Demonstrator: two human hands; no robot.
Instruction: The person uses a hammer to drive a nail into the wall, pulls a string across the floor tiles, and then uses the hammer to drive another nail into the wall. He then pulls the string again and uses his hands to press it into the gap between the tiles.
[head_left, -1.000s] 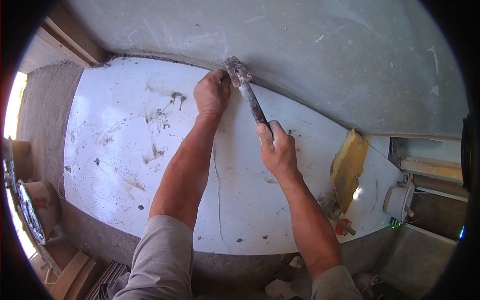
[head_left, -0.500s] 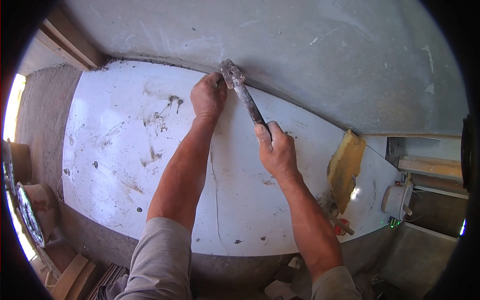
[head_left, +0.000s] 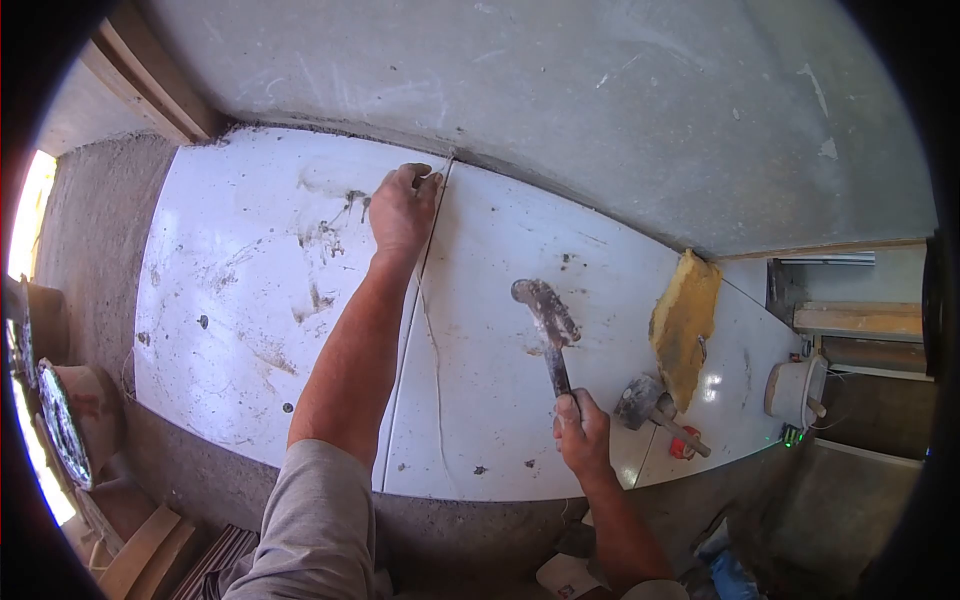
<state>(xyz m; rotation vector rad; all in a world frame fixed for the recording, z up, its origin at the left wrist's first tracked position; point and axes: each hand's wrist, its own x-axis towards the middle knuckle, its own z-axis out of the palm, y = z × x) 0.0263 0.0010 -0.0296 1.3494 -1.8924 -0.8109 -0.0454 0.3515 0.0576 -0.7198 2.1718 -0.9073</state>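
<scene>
Dark, worn metal forms the head of the hammer (head_left: 553,343), which we see over the right half of the white surface (head_left: 490,400), between its far and near edges; we cannot tell whether the head touches it. We grip the handle in our right hand (head_left: 584,432), fingers wrapped round it, just inside the near edge. Our left hand (head_left: 403,213) is by the far edge, well apart from the right, its fingers bent beside a narrow seam (head_left: 428,250); we cannot tell whether they pinch anything. That seam parts 2 slabs, running from the far edge to the near edge, and a pale string (head_left: 436,370) trails loosely close to it.

Farther right, a ragged yellow piece (head_left: 683,325) stretches from the far edge toward the near edge. Near its lower end we have a dark-headed mallet (head_left: 637,402), its wooden handle crossing a red item (head_left: 679,447) near the near edge. At the right end sits a white bucket (head_left: 788,388).

Beyond the far edge stands a grey wall (head_left: 560,120), and a brown wooden post (head_left: 160,80) is near the far left corner. Outside the near left corner we see a stained pail (head_left: 92,405) and wooden boards (head_left: 145,555).
</scene>
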